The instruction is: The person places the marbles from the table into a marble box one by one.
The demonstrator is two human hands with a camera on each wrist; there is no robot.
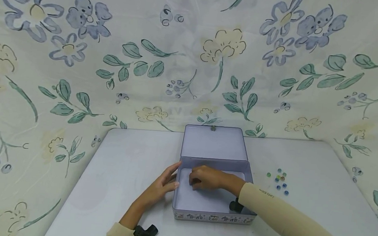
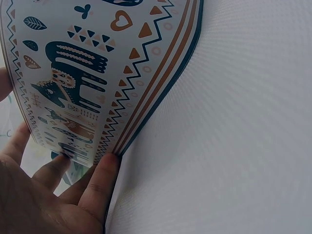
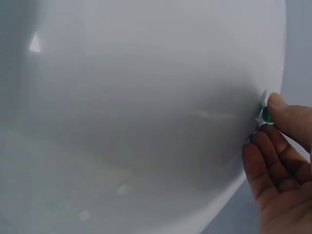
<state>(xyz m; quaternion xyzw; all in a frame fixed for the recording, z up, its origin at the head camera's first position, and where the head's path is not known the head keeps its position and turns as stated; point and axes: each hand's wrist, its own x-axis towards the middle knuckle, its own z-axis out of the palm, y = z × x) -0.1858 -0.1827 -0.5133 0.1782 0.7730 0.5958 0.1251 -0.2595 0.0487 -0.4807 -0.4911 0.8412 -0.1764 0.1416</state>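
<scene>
An open tin box [image 1: 213,217] with a patterned outside stands on the table, its hinged lid [image 1: 214,143] raised at the back. My left hand [image 1: 160,186] rests against the box's left wall, fingers spread and fairly straight. In the left wrist view those fingers [image 2: 100,187] touch the patterned side [image 2: 80,73] near its bottom edge. Inside the box, toward its left end, is my right hand [image 1: 206,177]. Its thumb and fingers pinch a green glass marble [image 3: 266,115], close over the shiny box floor [image 3: 146,97] in the right wrist view.
Several loose glass marbles [image 1: 278,180], blue, green and amber, lie on the white table [image 1: 131,154] to the right of the box. A floral cloth [image 1: 181,56] hangs behind the table. Dark wrist cameras [image 1: 146,232] sit on both wrists.
</scene>
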